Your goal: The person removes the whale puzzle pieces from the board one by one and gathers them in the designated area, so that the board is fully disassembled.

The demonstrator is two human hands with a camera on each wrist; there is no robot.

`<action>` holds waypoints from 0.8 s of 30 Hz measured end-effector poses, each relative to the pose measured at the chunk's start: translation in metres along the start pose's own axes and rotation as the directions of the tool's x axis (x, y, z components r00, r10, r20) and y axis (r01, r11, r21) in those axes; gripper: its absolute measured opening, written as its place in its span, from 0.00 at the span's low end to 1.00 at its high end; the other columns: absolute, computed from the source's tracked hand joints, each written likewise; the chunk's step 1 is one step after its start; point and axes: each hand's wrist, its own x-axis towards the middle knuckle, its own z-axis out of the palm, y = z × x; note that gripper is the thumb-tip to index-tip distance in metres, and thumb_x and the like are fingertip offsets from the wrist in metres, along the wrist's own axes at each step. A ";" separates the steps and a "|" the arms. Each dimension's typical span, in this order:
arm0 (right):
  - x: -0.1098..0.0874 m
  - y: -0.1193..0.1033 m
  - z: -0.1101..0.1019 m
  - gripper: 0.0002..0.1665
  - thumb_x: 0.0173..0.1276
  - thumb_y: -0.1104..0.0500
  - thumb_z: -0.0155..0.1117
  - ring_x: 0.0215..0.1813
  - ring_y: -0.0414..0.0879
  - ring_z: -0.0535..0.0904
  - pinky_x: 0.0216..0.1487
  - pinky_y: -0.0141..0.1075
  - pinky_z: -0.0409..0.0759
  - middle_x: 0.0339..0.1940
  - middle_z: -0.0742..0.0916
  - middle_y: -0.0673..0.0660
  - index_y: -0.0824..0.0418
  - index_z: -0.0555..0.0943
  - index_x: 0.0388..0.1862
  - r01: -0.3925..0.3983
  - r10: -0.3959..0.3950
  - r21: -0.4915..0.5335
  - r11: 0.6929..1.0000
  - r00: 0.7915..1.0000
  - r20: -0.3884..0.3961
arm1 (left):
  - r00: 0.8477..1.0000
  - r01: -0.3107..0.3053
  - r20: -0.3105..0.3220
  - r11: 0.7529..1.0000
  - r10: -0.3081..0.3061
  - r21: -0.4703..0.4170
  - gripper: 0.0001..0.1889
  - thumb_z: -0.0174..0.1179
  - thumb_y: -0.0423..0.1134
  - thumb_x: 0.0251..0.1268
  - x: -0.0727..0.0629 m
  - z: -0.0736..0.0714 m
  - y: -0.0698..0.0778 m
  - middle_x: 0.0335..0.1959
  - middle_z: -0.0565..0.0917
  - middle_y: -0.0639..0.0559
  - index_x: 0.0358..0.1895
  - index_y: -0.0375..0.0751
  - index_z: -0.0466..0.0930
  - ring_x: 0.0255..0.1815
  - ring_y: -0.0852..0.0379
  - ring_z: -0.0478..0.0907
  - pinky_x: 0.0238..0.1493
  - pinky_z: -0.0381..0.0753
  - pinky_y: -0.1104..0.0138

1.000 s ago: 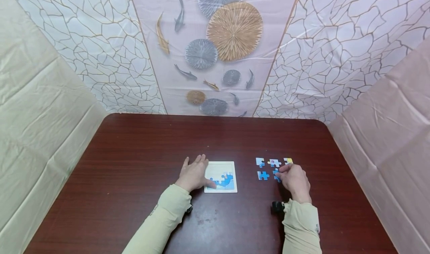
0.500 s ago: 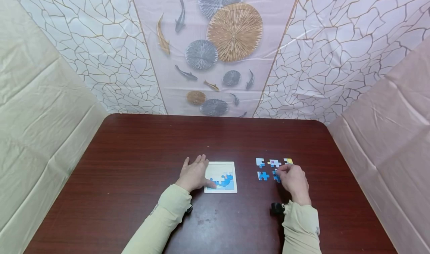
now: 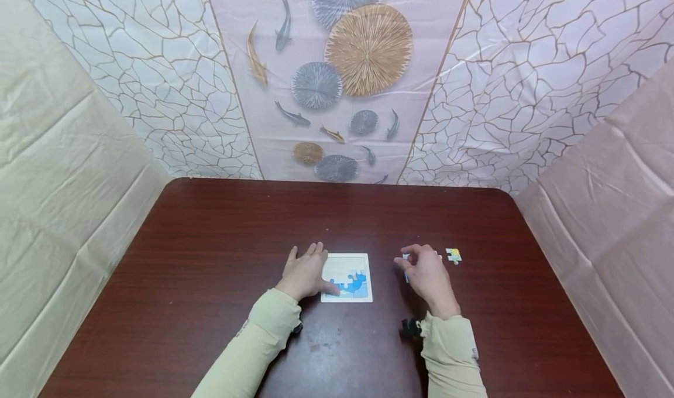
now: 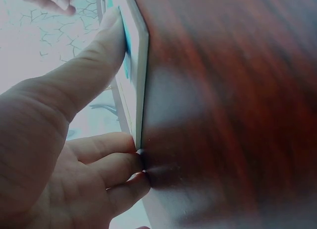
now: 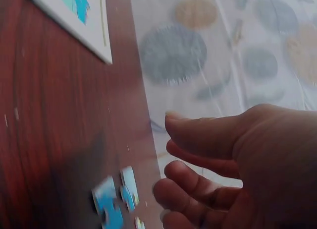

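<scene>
A square white puzzle tray (image 3: pixel 369 278) lies mid-table, its lower part filled with blue jigsaw pieces (image 3: pixel 356 283). My left hand (image 3: pixel 302 274) spreads at its left side, thumb pressing on the tray's lower left; in the left wrist view, the other fingertips touch the tray's edge (image 4: pixel 143 70). To the right, my right hand (image 3: pixel 427 275) hovers over loose puzzle pieces, thumb and index finger apart. The right wrist view shows nothing between its loosely bent fingers. Below it there lie a blue piece (image 5: pixel 111 211) and a thinner-looking one (image 5: pixel 128 189). A yellow puzzle piece (image 3: pixel 453 256) sits farther right.
The brown table (image 3: pixel 237 228) runs back to a patterned cloth (image 3: pixel 337 134), with pale cloth hanging at both sides. Each wrist wears a small black camera, such as the right one (image 3: pixel 411 328). My right hand covers most of the loose pieces in the head view.
My right hand has moved left, away from the right-hand blue piece it was touching, and now covers the left loose pieces. The yellow piece is uncovered. My left hand stays on the tray.
</scene>
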 end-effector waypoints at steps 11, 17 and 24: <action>-0.005 -0.030 0.032 0.23 0.61 0.55 0.73 0.49 0.51 0.69 0.44 0.42 0.76 0.46 0.77 0.57 0.58 0.84 0.55 0.155 -0.151 -0.059 0.986 0.986 0.066 | 1.000 0.002 0.000 1.000 -0.002 0.001 0.56 0.71 0.68 0.41 0.000 -0.001 0.002 0.75 0.58 0.43 0.72 0.37 0.63 0.77 0.49 0.52 0.72 0.44 0.44; -0.009 -0.036 0.041 0.25 0.58 0.52 0.75 0.46 0.49 0.67 0.39 0.38 0.72 0.44 0.77 0.54 0.56 0.85 0.55 0.254 -0.242 -0.116 0.960 0.965 0.105 | 1.000 0.005 0.000 1.000 -0.005 0.015 0.56 0.70 0.69 0.41 0.001 0.001 0.001 0.75 0.59 0.43 0.72 0.37 0.64 0.77 0.49 0.52 0.72 0.45 0.43; -0.011 -0.038 0.046 0.22 0.56 0.51 0.77 0.42 0.48 0.66 0.39 0.39 0.68 0.40 0.77 0.53 0.56 0.88 0.50 0.289 -0.271 -0.141 0.947 0.953 0.133 | 1.000 0.000 -0.011 1.000 0.000 0.012 0.56 0.71 0.68 0.40 0.001 0.001 0.001 0.75 0.60 0.42 0.71 0.37 0.65 0.76 0.49 0.53 0.72 0.45 0.43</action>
